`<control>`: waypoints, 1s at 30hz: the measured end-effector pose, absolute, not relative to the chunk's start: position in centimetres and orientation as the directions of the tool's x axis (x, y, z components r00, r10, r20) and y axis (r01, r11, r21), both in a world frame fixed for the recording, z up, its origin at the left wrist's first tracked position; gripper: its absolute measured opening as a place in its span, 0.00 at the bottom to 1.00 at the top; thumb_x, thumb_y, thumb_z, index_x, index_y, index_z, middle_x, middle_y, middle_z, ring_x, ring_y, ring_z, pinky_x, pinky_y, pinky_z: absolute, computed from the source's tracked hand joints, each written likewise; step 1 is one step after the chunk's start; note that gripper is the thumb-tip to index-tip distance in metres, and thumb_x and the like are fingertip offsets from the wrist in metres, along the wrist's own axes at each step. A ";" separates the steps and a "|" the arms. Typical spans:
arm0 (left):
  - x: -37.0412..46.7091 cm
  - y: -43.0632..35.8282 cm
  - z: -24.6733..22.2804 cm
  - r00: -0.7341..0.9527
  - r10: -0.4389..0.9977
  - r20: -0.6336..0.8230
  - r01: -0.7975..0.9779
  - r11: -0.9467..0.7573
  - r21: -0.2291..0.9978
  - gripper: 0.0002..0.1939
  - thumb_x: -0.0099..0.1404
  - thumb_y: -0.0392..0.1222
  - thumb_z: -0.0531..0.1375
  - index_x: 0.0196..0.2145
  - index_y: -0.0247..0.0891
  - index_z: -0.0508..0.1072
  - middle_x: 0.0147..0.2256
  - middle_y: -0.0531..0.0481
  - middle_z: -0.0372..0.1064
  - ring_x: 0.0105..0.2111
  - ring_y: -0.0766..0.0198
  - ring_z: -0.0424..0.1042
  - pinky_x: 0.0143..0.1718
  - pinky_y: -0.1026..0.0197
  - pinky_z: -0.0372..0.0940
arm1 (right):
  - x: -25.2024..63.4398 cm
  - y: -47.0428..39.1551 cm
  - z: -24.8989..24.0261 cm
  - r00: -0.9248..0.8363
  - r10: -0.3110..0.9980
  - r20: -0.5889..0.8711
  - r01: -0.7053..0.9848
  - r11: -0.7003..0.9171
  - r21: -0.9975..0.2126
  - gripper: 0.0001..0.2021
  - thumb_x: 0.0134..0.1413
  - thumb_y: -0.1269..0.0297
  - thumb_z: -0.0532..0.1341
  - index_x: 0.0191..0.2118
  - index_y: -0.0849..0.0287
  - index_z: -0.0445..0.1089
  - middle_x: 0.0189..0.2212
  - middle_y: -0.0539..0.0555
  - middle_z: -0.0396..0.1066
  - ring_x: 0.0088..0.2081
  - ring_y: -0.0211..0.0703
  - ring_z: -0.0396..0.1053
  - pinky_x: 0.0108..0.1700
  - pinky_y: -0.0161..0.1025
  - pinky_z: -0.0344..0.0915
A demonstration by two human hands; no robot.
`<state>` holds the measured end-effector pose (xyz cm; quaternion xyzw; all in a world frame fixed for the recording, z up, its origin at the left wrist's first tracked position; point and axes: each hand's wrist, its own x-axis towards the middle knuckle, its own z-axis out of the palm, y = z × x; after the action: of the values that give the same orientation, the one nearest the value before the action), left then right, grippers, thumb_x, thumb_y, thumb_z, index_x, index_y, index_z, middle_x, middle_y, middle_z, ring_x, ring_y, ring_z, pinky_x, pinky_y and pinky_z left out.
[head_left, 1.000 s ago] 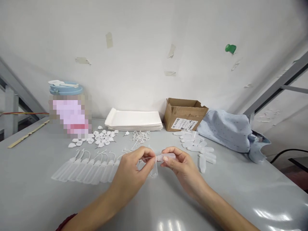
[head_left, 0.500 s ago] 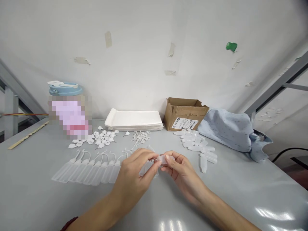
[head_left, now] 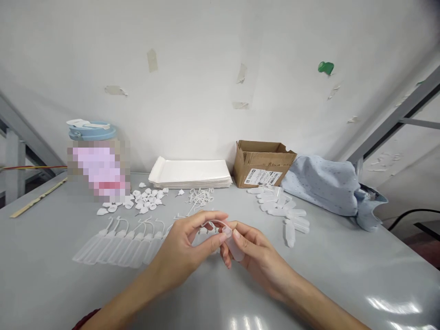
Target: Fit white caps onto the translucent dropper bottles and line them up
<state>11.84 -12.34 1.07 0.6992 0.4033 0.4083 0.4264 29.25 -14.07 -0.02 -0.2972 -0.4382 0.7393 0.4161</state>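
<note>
A small translucent squeeze bottle (head_left: 235, 250) is tilted in front of me, its neck up and to the left. My right hand (head_left: 252, 243) is closed around its side. A thin white plastic strap (head_left: 217, 222) arches over the bottle's neck. My left hand (head_left: 194, 240) pinches at this strap, thumb against the neck; the fingertips partly hide the contact. To the left, and partly behind my left hand, lies a row of similar bottles (head_left: 118, 247) with straps on their necks. Loose bottles (head_left: 281, 201) without straps lie to the right.
White nozzle caps (head_left: 147, 200) are scattered at the back left, beside a heap of loose straps (head_left: 201, 198). Behind stand a stack of white trays (head_left: 192, 172), a cardboard box (head_left: 263, 169) and a blue cloth (head_left: 319, 185). A blue-lidded container (head_left: 92, 132) stands far left.
The bottle has turned from lying nearly level to neck-up, and its lower body now shows below my fingers. The strap over the neck has come into view. My left fingers have spread into an arch.
</note>
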 end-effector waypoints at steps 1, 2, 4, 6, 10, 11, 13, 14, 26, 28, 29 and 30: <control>11.8 -12.3 0.9 0.330 0.922 0.204 0.209 -0.282 0.937 0.14 0.61 0.45 0.60 0.46 0.46 0.73 0.39 0.50 0.75 0.40 0.58 0.72 0.45 0.53 0.69 | 29.3 -14.1 0.0 -0.475 0.877 -0.069 -0.357 -0.264 -0.896 0.14 0.55 0.53 0.61 0.36 0.59 0.69 0.26 0.49 0.67 0.27 0.35 0.63 0.37 0.36 0.59; 11.9 -12.2 0.8 0.319 0.928 0.193 0.209 -0.268 0.940 0.16 0.61 0.45 0.60 0.48 0.46 0.71 0.40 0.50 0.74 0.40 0.58 0.72 0.44 0.52 0.69 | 29.3 -14.1 0.0 -0.470 0.880 -0.066 -0.361 -0.261 -0.895 0.13 0.55 0.53 0.62 0.37 0.59 0.69 0.26 0.49 0.68 0.28 0.36 0.63 0.38 0.37 0.59; 12.1 -12.3 0.5 0.277 0.935 0.222 0.261 -0.295 0.919 0.19 0.61 0.44 0.60 0.50 0.47 0.68 0.43 0.49 0.73 0.42 0.56 0.71 0.44 0.51 0.68 | 29.3 -14.0 0.0 -0.455 0.888 -0.067 -0.370 -0.257 -0.893 0.13 0.54 0.53 0.62 0.39 0.58 0.68 0.26 0.49 0.68 0.28 0.37 0.64 0.39 0.38 0.59; 12.4 -12.6 0.2 0.172 0.932 0.320 0.369 -0.362 0.856 0.21 0.61 0.43 0.58 0.53 0.47 0.64 0.46 0.48 0.70 0.44 0.55 0.69 0.44 0.50 0.67 | 29.3 -13.8 -0.1 -0.432 0.900 -0.061 -0.378 -0.242 -0.894 0.14 0.54 0.54 0.63 0.40 0.58 0.67 0.26 0.49 0.69 0.29 0.37 0.65 0.40 0.38 0.59; 12.9 -13.2 0.1 0.095 0.758 0.646 0.547 -0.582 0.602 0.19 0.62 0.38 0.57 0.51 0.46 0.60 0.42 0.47 0.67 0.44 0.55 0.66 0.44 0.51 0.65 | 29.3 -13.7 -0.3 -0.389 0.921 -0.035 -0.401 -0.204 -0.893 0.12 0.55 0.55 0.62 0.39 0.58 0.67 0.26 0.49 0.69 0.30 0.37 0.65 0.41 0.38 0.59; 13.0 -13.3 0.1 0.145 0.695 0.705 0.562 -0.644 0.519 0.17 0.62 0.36 0.57 0.48 0.45 0.62 0.40 0.46 0.66 0.43 0.55 0.66 0.43 0.51 0.65 | 29.3 -13.7 -0.4 -0.381 0.924 -0.037 -0.406 -0.203 -0.891 0.12 0.55 0.55 0.62 0.39 0.58 0.67 0.26 0.49 0.69 0.30 0.37 0.65 0.40 0.38 0.59; 13.2 -13.2 0.1 0.255 0.607 0.753 0.569 -0.724 0.390 0.14 0.61 0.35 0.58 0.45 0.44 0.64 0.39 0.45 0.65 0.42 0.54 0.64 0.41 0.52 0.65 | 29.3 -13.7 -0.4 -0.379 0.925 -0.039 -0.402 -0.202 -0.893 0.11 0.57 0.56 0.61 0.39 0.57 0.67 0.27 0.50 0.69 0.32 0.38 0.65 0.40 0.37 0.59; 13.4 -13.1 0.1 0.297 0.588 0.752 0.575 -0.739 0.351 0.14 0.60 0.36 0.59 0.45 0.43 0.64 0.40 0.44 0.65 0.42 0.53 0.64 0.41 0.52 0.65 | 29.3 -13.7 -0.4 -0.385 0.922 -0.031 -0.399 -0.197 -0.896 0.10 0.58 0.56 0.59 0.39 0.58 0.67 0.29 0.50 0.70 0.33 0.38 0.66 0.39 0.37 0.59; 15.0 -12.8 0.2 0.397 0.516 0.759 0.677 -0.723 0.138 0.17 0.62 0.40 0.60 0.48 0.32 0.65 0.41 0.40 0.69 0.42 0.49 0.63 0.40 0.48 0.63 | 29.4 -13.1 0.1 -0.327 0.945 -0.005 -0.385 -0.138 -0.913 0.11 0.59 0.56 0.58 0.39 0.58 0.69 0.30 0.52 0.71 0.34 0.40 0.67 0.42 0.38 0.60; 15.2 -12.7 0.0 0.410 0.511 0.756 0.679 -0.724 0.121 0.16 0.62 0.39 0.60 0.47 0.31 0.65 0.40 0.40 0.70 0.42 0.49 0.63 0.41 0.48 0.63 | 29.7 -12.9 0.2 -0.321 0.947 -0.001 -0.369 -0.126 -0.921 0.11 0.58 0.55 0.59 0.37 0.58 0.68 0.29 0.51 0.70 0.33 0.40 0.68 0.42 0.39 0.61; 15.2 -12.6 -0.1 0.426 0.518 0.742 0.677 -0.727 0.118 0.16 0.62 0.39 0.60 0.47 0.30 0.66 0.40 0.39 0.70 0.42 0.49 0.63 0.41 0.48 0.63 | 29.9 -12.7 0.3 -0.317 0.948 -0.001 -0.344 -0.116 -0.932 0.11 0.57 0.54 0.59 0.36 0.58 0.68 0.28 0.50 0.70 0.33 0.40 0.67 0.41 0.38 0.61; 15.2 -12.4 -0.1 0.444 0.528 0.724 0.674 -0.729 0.118 0.16 0.62 0.39 0.60 0.46 0.30 0.67 0.40 0.39 0.70 0.42 0.49 0.63 0.41 0.48 0.63 | 30.1 -12.5 0.3 -0.311 0.950 -0.002 -0.300 -0.100 -0.949 0.11 0.56 0.54 0.60 0.35 0.58 0.68 0.27 0.50 0.69 0.32 0.39 0.67 0.39 0.38 0.61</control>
<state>15.24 -12.43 -0.14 0.8446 0.3559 0.3888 -0.0941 30.10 -12.50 0.31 -0.3439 -0.4728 0.6572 0.4758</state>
